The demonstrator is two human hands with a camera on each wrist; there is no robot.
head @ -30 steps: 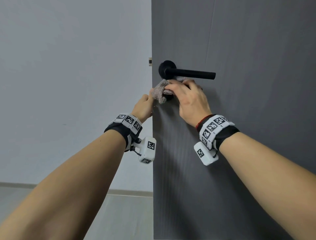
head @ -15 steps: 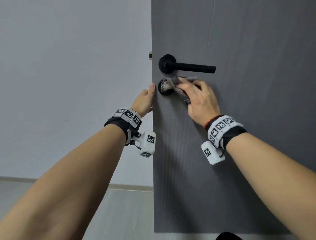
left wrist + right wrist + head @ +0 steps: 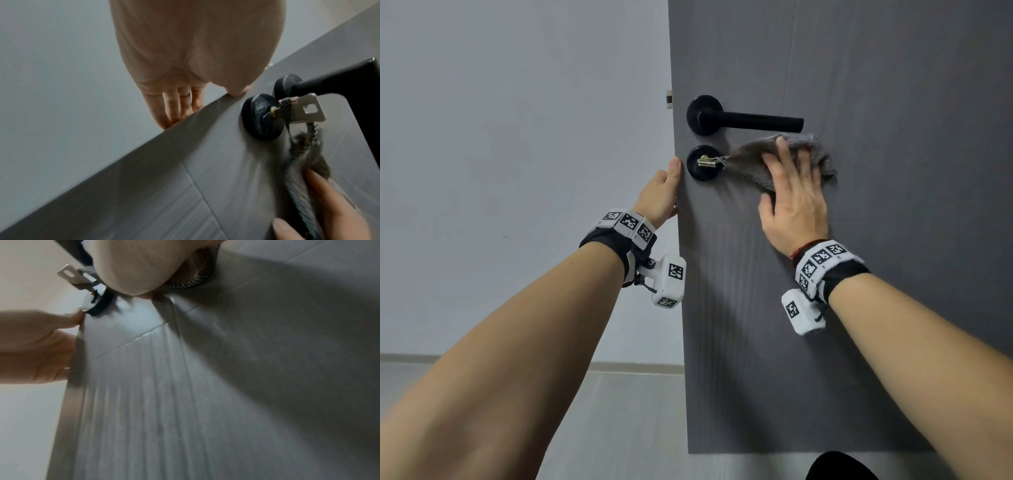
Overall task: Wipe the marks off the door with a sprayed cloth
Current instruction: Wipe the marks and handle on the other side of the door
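Left of the door (image 3: pixel 859 308) stands a plain pale wall (image 3: pixel 517 137), with light floor (image 3: pixel 619 411) below it and a low skirting strip where the two meet. Against the door's free edge, just left of the lock (image 3: pixel 703 167), the left hand (image 3: pixel 661 195) clasps the slab: the thumb lies on the near face, and the left wrist view shows the fingers (image 3: pixel 174 107) straight, reaching round the far side. A small metal latch plate (image 3: pixel 668 98) shows on the edge above the hand, level with the handle (image 3: pixel 743 118). That handle is a matte black lever on a round rose, its bar running right; under it sits the round black lock with a silver key (image 3: pixel 705 161) in it, and a braided strap hangs from the key. Right of the lock and just below the lever's end, the right hand (image 3: pixel 792 198) presses a crumpled grey woven cloth (image 3: pixel 763 159) flat against the door with fingers spread and nearly straight; one corner of the cloth reaches the key. Lever and key stand close above and left of the cloth, while the face to its right and below lies bare, dark grey with fine vertical grain and thin seam lines. Both wrists wear black bands with white marker blocks.
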